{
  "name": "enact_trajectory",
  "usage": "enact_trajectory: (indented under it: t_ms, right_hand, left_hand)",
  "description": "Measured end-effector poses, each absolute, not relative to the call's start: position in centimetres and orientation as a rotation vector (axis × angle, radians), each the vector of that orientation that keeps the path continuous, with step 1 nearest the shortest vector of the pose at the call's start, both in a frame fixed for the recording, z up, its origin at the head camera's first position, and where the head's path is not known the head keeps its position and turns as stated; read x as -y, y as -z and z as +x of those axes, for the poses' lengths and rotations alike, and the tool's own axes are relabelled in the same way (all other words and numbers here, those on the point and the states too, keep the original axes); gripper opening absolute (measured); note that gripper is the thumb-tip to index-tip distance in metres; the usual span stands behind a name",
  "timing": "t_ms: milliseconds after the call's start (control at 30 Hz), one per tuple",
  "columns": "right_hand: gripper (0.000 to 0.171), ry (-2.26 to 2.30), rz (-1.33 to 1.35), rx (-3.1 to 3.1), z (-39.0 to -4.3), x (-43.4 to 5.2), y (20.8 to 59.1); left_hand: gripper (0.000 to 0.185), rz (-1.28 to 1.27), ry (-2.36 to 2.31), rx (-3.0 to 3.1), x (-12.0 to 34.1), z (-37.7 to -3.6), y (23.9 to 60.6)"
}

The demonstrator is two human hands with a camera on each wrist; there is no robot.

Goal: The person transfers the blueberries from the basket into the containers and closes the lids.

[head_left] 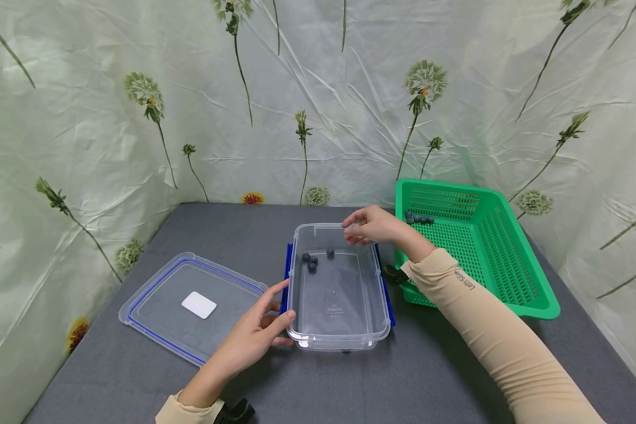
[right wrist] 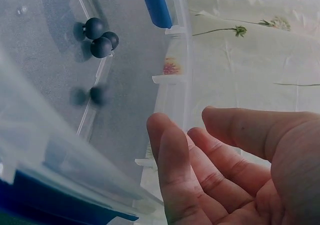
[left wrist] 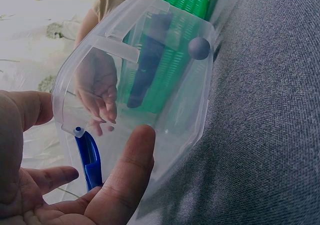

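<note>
While touching container (head_left: pixel 341 291) at nine o'clock with left hand (head_left: pixel 259 330) wide, poises right hand (head_left: pixel 368 227), loosely parted, at one o'clock; sees lid (head_left: pixel 191 328) only from head view.

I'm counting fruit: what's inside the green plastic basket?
In the basket, several round dark-blue berries lie far left; a beige fabric sleeve hides part of the near-left side.

My head camera faces forward and down over the worktop (head_left: pixel 344 391) — my wrist cameras, much nearer, share the clear box (head_left: pixel 339 291).
</note>
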State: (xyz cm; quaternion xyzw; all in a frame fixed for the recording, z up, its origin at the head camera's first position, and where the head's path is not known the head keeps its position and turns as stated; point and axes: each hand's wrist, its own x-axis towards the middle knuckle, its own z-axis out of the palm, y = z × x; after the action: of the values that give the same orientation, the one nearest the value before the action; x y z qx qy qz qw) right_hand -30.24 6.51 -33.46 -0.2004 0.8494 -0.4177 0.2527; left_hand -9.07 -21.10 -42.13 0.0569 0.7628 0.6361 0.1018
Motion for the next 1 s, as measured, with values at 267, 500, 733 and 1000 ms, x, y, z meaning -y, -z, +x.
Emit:
enact_trajectory:
  t_ms: [267,500,733,1000]
  right_hand:
    - [0.038,1.164,-0.539,-2.299,-30.2,-7.2,33.2]
    - [0.042,1.182,-0.536,-2.308,-30.5,-8.8,32.7]
    - [0.038,1.238,-0.477,-2.305,-31.1,-10.3,32.2]
    - [0.040,1.290,-0.427,-2.320,-31.9,-12.4,32.1]
  left_hand:
    - [0.066,0.177,-1.882,-2.250,21.0,-9.1,42.1]
    - [0.066,0.179,-1.878,-2.254,21.1,-9.0,42.2]
    - [0.066,0.179,-1.877,-2.253,21.1,-9.0,42.2]
    - [0.066,0.178,-1.871,-2.254,21.1,-9.0,42.1]
